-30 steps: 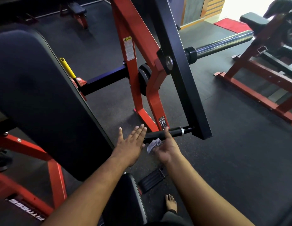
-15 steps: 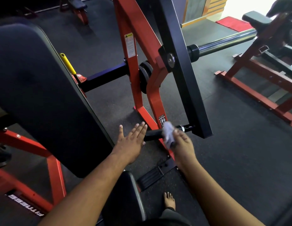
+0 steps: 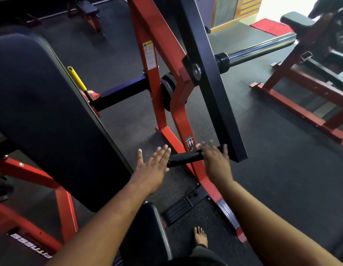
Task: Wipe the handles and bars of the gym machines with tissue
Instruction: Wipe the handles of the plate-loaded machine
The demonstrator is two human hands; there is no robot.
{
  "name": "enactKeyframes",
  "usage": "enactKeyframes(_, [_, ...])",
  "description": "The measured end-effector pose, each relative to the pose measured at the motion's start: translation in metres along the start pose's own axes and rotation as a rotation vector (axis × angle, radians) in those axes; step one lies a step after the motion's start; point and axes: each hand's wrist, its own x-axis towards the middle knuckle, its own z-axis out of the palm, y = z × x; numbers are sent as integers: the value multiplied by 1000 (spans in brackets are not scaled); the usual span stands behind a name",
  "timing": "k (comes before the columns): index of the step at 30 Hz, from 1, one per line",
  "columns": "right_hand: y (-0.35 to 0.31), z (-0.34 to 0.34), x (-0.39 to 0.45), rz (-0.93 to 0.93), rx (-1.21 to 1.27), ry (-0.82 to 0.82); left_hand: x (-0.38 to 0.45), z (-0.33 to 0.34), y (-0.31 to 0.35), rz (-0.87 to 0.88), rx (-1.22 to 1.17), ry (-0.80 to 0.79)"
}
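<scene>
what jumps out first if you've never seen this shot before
The red frame rising through the middle, crossed by a black arm, grabs the eye first. Low in the centre, both hands reach for the black handle: the left hand flat by its free end, the right hand spread over its far end. A big black pad fills the left.

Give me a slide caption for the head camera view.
Right hand over the black handle of a red gym machine, left hand flat at its free end.
</scene>
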Motion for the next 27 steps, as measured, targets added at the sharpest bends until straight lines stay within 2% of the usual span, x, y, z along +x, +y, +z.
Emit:
enactKeyframes(2, [4,-6,2,111,53,11,0,1,0,-2,-12,6])
enactKeyframes(5, [-50,1,-3,55,230,-25,1,2,2,-14,-13,9])
enactKeyframes(7, [-82,6,-12,-102,341,-71,1,3,3,-26,-16,16])
enactKeyframes(9, [-74,8,-16,-306,273,-97,0,5,4,-39,-22,25])
enactKeyframes(10, [-55,9,-13,-345,199,-81,0,6,4,-45,-26,28])
enactKeyframes(11, [-34,8,-9,-315,135,-63,-1,7,5,-49,-29,32])
enactKeyframes(13, [1,1,-6,-119,95,-52,-1,8,8,-66,-43,37])
enactKeyframes(14, [8,-1,-6,-31,128,-66,-1,8,10,-75,-53,41])
enactKeyframes(16, [-1,2,-9,23,238,-111,-3,7,14,-92,-67,57])
enactKeyframes(21, [-61,12,-29,-142,327,-139,-19,17,16,-130,-73,101])
enactKeyframes(25, [-97,20,-34,-298,355,-169,-44,32,13,-226,-106,88])
enactKeyframes(27, [-107,15,-36,-305,401,-193,-63,38,13,-271,-131,83])
